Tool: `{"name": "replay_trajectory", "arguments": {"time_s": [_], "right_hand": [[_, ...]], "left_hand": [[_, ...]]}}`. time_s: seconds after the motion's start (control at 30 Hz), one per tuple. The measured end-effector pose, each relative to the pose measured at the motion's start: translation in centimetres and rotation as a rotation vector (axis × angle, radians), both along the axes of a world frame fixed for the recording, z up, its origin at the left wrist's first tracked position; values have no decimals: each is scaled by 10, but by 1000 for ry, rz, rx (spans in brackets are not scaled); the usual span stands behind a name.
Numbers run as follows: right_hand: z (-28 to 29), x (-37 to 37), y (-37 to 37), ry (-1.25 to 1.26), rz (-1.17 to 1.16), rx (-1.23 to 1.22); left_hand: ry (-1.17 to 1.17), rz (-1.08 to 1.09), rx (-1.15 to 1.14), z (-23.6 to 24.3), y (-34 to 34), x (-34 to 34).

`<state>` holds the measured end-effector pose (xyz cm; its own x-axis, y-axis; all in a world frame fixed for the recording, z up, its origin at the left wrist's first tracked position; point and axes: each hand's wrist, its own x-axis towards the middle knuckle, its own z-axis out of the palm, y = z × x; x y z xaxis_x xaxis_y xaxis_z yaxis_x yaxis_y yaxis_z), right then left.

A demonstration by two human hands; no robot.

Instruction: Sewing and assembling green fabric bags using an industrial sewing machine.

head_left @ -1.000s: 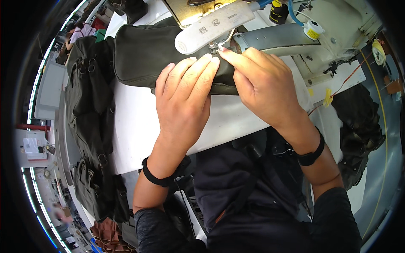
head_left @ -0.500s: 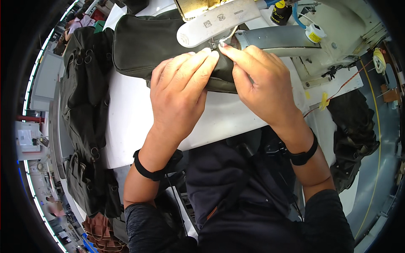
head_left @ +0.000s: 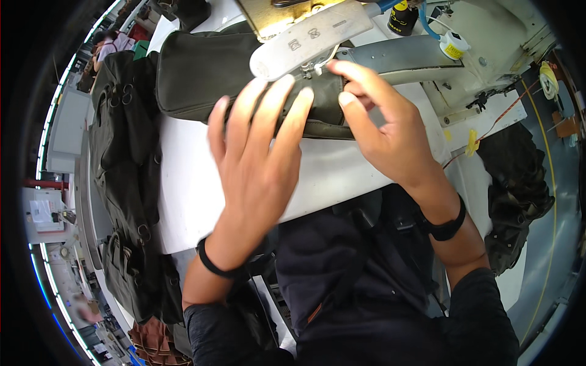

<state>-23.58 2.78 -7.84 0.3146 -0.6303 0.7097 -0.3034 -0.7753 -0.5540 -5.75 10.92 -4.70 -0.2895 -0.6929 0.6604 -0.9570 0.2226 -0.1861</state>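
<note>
Holding left hand [head_left: 262, 160] spread over near edge of oblong dark-olive fabric bag [head_left: 204, 76], right hand [head_left: 395, 141] half-open; seeing flat white tabletop [head_left: 336, 166] bodyward.

Left hand [head_left: 259, 155]: bare, fingers spread over the near edge of a dark olive, smooth-faced bag [head_left: 204, 76]; fingertips partly blurred.
Right hand [head_left: 390, 128]: bare, index fingertip beside a thin, curved white rod [head_left: 328, 59]; thumb apart.
Overhead: elongated, round-ended white housing [head_left: 311, 39] above the bag.
Worktop [head_left: 195, 183]: flat, white, beneath the bag.
Left of worktop: dark olive bags with metal rings [head_left: 125, 146].

Bright; edges warped, perhaps soft.
</note>
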Motion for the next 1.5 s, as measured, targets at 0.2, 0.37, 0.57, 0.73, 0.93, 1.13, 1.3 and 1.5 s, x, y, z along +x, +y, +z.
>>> {"name": "replay_trajectory", "arguments": {"time_s": [0.2, 0.37, 0.57, 0.73, 0.93, 1.13, 1.3, 1.5], "right_hand": [[-15, -17, 15, -384, 123, 617], [-26, 7, 31, -173, 166, 436], [-15, 4, 22, -387, 178, 705], [2, 4, 13, -526, 394, 1046], [-2, 32, 10, -724, 378, 1011], [-13, 40, 16, -793, 341, 919], [-15, 40, 16, -784, 337, 912], [-13, 42, 15, -786, 327, 908]], "left_hand": [[332, -87, 214, -8, 24, -8], [363, -121, 231, -18, -36, 21], [295, -118, 133, -15, -49, 25], [260, -234, -71, -24, -39, 24], [282, -336, -108, -30, -42, 30], [377, -418, -88, -33, -47, 33], [438, -452, -89, -35, -47, 33], [442, -413, -99, -37, -48, 32]]}}
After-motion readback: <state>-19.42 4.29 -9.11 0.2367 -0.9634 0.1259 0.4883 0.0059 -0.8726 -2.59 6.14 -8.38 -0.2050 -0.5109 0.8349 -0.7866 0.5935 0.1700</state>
